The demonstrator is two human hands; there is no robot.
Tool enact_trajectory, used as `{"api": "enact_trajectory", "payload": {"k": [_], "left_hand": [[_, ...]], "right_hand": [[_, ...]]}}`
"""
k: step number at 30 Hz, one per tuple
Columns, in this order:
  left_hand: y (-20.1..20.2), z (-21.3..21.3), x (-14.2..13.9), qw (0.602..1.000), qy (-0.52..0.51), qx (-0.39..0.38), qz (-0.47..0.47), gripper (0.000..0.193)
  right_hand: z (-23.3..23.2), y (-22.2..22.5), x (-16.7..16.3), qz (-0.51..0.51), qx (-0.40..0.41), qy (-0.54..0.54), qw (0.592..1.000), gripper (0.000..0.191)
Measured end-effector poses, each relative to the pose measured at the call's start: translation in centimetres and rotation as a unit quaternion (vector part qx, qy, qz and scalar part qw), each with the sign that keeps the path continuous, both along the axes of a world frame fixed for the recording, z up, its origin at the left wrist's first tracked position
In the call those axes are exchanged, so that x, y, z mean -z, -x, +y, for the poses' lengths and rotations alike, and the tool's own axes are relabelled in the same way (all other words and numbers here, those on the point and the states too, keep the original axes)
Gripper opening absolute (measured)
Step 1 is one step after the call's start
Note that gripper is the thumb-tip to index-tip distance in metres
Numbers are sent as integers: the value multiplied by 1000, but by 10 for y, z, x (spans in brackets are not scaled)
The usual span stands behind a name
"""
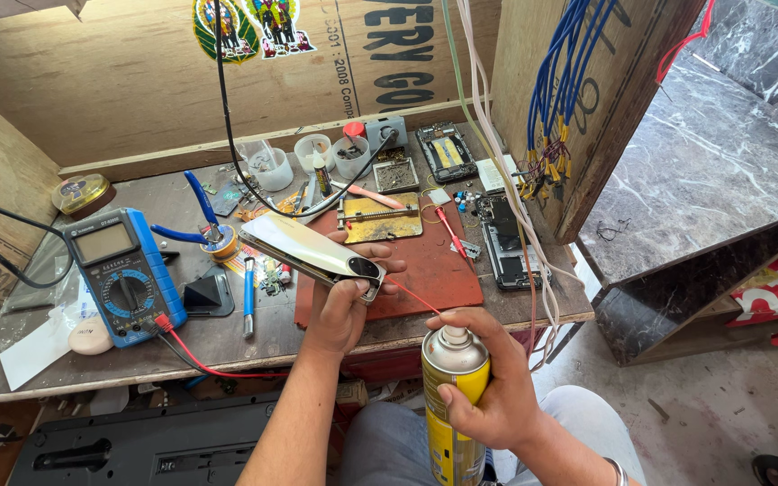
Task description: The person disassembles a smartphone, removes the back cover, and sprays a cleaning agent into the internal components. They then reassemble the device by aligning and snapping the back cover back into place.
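Clearly, left hand (339,306) grips the phone (312,252); right hand (488,387) clasps the spray can (452,396). Its straw may miss, wetting the tabletop (227,337).

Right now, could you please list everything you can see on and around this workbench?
phone: 1, silvery white, held above the mat
spray can: 1, yellow with silver top, thin red straw towards the phone
mat: 1, red, bench centre
multimeter: 1, blue, bench left
pliers: 1, blue handles, behind the multimeter
opened phones: 2, dark, bench right and rear
small cups: about 3, clear white, bench rear
round tin: 1, gold, far left
wire bundle: 1, blue, on the wooden panel at right
left hand: grips the phone
right hand: grips the spray can
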State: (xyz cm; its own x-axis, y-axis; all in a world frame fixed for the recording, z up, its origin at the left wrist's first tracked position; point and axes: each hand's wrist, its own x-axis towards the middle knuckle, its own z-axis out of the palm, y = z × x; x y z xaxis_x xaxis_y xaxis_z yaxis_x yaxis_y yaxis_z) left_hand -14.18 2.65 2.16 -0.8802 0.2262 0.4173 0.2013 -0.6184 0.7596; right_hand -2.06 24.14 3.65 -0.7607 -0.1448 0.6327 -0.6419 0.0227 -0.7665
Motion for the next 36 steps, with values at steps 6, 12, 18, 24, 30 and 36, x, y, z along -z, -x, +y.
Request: {"api": "enact_trajectory", "payload": {"k": [6,12,18,24,30,36], "left_hand": [[0,1,-3,1000,1,2,9,71],[-2,3,-6,1000,8,-3,10,72],[-4,5,-12,1000,9,5,16,73],[-9,6,-19,999,27,16,31,84],[-10,7,-21,999,34,12,18,91],[-11,6,-19,997,67,-12,22,84]], "right_hand": [[0,3,1,-12,5,4,1000,67],[1,9,1,-14,14,-6,1000,68],[0,10,-1,4,15,-8,1000,68],[-1,9,-2,2,-2,6,1000,68],[2,7,2,-2,3,8,1000,69],[9,-7,11,21,-49,56,997,67]]}}
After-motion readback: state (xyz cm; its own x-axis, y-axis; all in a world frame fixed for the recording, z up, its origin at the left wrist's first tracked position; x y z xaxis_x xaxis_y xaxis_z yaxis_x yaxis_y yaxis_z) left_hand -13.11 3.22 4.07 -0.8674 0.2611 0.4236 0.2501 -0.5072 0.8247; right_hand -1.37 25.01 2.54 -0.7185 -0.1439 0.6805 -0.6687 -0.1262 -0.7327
